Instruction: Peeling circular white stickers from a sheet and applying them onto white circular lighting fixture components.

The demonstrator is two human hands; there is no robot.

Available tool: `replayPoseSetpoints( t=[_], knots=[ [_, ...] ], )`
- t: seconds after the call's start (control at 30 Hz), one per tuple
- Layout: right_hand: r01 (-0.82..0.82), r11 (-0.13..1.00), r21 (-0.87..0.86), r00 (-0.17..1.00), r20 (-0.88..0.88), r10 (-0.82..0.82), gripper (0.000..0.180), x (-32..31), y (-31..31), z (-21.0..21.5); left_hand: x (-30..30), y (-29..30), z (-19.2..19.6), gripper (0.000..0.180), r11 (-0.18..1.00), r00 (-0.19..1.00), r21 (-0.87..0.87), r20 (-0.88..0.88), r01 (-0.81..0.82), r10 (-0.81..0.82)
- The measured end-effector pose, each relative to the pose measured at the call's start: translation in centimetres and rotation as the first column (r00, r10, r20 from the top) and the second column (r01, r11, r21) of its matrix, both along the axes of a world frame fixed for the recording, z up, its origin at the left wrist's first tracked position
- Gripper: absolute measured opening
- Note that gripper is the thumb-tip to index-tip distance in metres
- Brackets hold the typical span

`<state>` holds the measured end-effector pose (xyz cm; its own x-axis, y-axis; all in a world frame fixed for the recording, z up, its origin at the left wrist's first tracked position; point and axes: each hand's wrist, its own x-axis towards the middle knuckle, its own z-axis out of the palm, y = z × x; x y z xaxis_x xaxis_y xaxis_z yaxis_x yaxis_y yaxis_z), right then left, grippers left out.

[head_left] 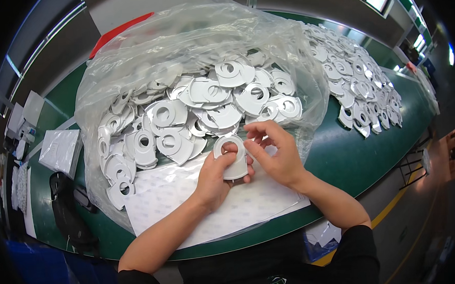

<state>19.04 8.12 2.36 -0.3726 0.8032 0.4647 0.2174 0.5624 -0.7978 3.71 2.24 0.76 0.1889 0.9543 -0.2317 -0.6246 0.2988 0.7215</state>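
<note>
White plastic fills the green workbench [341, 156], seen from above. At nine o'clock a flat white packet [59, 150] lies beside a black bag [69, 212]. From ten to one o'clock a big clear plastic sack [191, 46] sags open, spilling a heap of flat white discs [185, 113], each with a round hole and a squared tab.

At centre, over a white sheet of small sticky pads [189, 195] that runs toward six o'clock, the person's left hand [214, 181] grasps a single white disc [233, 154] from below, thumb on its face and fingers closed behind it. The right hand [275, 152], at about three o'clock of the disc, is curled with thumb and forefinger pinched at the disc's upper rim. Whether anything small sits between those fingertips cannot be told. The disc is held just above the sheet, at the near edge of the heap.

At two o'clock a second spread of the same white discs [358, 78] covers the far end of the bench.

Judging from the pose, the job goes best with the left hand keeping the disc flat and steady by its tab. The right fingertips should work at the rim alone, pressing lightly so the thin part does not flex, and staying clear of the loose pile behind.
</note>
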Motion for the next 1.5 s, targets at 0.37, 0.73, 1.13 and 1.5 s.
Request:
replayPoseSetpoints(
  t=[0.37, 0.73, 1.13, 1.5],
  knots=[
    [-0.326, 0.736, -0.593, 0.939, -0.295, 0.178, 0.024, 0.1, 0.3, 0.1, 0.1, 0.0, -0.4, 0.023, 0.999, 0.998, 0.026, 0.056, -0.024, 0.022],
    [-0.253, 0.707, -0.661, 0.958, -0.275, 0.086, 0.015, 0.0, -0.1, 0.3, 0.6, -0.2, -0.7, 0.062, 0.996, 1.000, 0.087, 0.026, 0.014, -0.017],
    [-0.203, 0.670, -0.714, 0.956, -0.293, -0.022, 0.012, -0.3, -0.4, 0.4, 0.7, -0.5, -0.7, 0.070, 0.995, 0.994, 0.087, -0.105, 0.050, -0.041],
    [-0.220, 0.687, -0.693, 0.963, -0.266, 0.041, 0.025, 0.0, -0.4, 1.0, 0.8, -0.6, -1.1, 0.074, 0.982, 0.982, 0.136, -0.151, 0.133, -0.112]
  ],
)
